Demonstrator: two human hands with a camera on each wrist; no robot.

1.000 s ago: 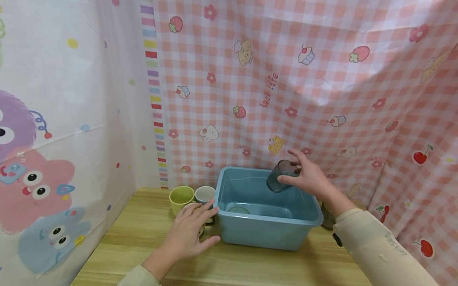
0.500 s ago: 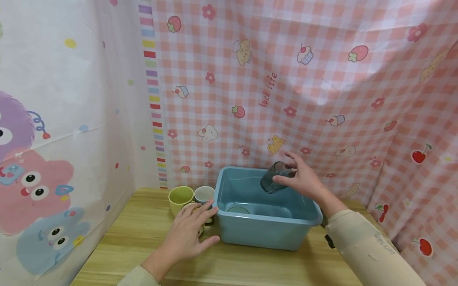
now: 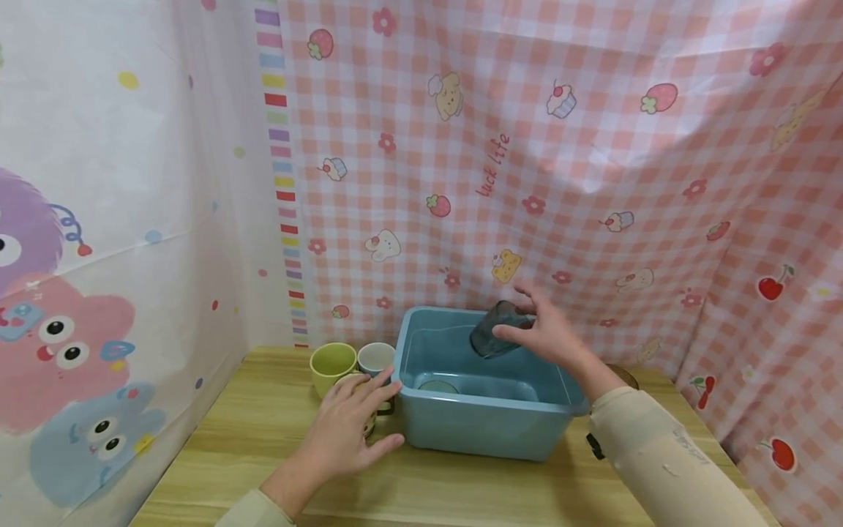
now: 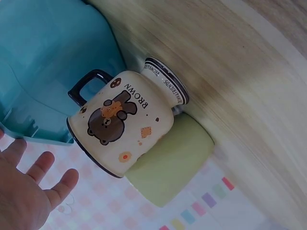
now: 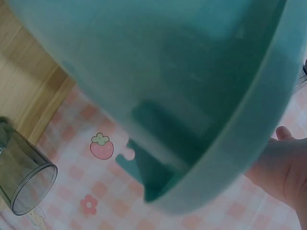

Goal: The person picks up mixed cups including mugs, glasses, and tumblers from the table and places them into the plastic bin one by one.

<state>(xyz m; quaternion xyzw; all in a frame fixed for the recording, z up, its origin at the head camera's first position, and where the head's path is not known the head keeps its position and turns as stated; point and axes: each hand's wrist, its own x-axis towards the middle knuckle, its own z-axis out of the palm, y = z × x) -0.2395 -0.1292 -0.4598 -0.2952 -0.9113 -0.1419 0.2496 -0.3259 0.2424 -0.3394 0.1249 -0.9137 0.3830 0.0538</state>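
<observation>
Nearest me, the left hand (image 3: 342,424) is slanting in back-up, fingers loosely spread and holding nothing, lying beside the bear mug (image 4: 127,124) and the blue tub (image 3: 484,428); I'm not able to tell whether they're touching. Farther in, I'm pinching the dark glass (image 3: 490,335) between the right hand's (image 3: 552,331) thumb and fingers, tilting over the tub, forearm angling from the right.
</observation>
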